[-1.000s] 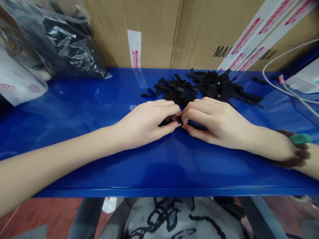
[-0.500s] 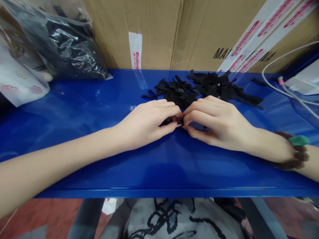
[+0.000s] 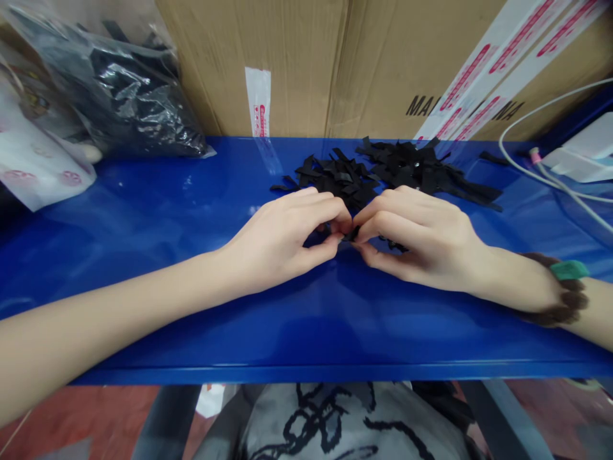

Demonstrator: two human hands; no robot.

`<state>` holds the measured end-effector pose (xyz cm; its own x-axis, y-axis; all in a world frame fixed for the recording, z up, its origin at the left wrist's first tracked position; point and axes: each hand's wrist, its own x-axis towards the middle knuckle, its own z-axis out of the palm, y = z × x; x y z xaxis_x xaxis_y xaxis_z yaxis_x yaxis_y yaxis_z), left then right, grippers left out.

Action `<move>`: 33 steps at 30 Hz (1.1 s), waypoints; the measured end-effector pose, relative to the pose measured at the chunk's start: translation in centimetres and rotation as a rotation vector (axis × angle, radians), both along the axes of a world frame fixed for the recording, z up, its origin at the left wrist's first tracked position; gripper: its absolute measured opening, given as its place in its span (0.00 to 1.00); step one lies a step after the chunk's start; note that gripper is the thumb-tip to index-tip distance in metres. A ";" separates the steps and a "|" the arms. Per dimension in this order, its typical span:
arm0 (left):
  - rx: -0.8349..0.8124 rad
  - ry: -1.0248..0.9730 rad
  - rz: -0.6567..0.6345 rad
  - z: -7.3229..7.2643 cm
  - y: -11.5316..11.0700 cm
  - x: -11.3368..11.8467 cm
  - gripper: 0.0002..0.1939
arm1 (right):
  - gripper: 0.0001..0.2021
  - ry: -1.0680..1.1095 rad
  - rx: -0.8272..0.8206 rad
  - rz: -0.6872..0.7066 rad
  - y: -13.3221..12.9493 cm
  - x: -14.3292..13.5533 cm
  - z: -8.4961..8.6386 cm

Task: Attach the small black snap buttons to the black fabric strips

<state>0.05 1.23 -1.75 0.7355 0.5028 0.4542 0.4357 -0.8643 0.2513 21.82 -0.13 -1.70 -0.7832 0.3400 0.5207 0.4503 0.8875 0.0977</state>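
Observation:
A small black piece (image 3: 352,234) is pinched between the fingertips of both hands, low over the blue table (image 3: 306,326). My left hand (image 3: 292,236) holds its left end with thumb and fingers. On its right end, the fingertips of my right hand (image 3: 421,236) are closed. Just behind the hands lie two loose heaps of black fabric strips, a left heap (image 3: 340,176) and a right heap (image 3: 407,163). More black material shows under my right palm, partly hidden by the fingers.
A large cardboard box (image 3: 297,51) stands along the table's back edge. At the back left are a clear bag of black material (image 3: 138,89) and a white printed bag (image 3: 43,160). A white cable (image 3: 507,153) and a white object (image 3: 584,150) are at the right.
The hands keep nearly the same pose. The black piece between the fingertips shows slightly more, and more black material is visible below my right palm. The view has shifted a little.

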 end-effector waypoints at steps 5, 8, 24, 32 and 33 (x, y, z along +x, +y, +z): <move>-0.009 -0.016 0.022 -0.1 -0.1 0.1 0.03 | 0.04 0.006 -0.003 0.004 0.1 0.1 -0.2; 0.000 -0.022 0.027 0.0 -0.1 0.1 0.03 | 0.04 0.012 0.012 0.008 0.2 0.1 -0.3; 0.075 0.002 0.053 -0.3 0.1 0.0 0.05 | 0.02 0.087 0.045 0.008 -0.3 0.1 0.1; 0.049 0.010 0.067 -0.1 0.1 0.0 0.04 | 0.03 -0.011 0.243 0.128 -1.2 0.2 1.2; 0.045 0.007 0.064 -0.1 0.1 0.0 0.04 | 0.02 -0.045 0.256 0.135 -1.1 0.2 1.1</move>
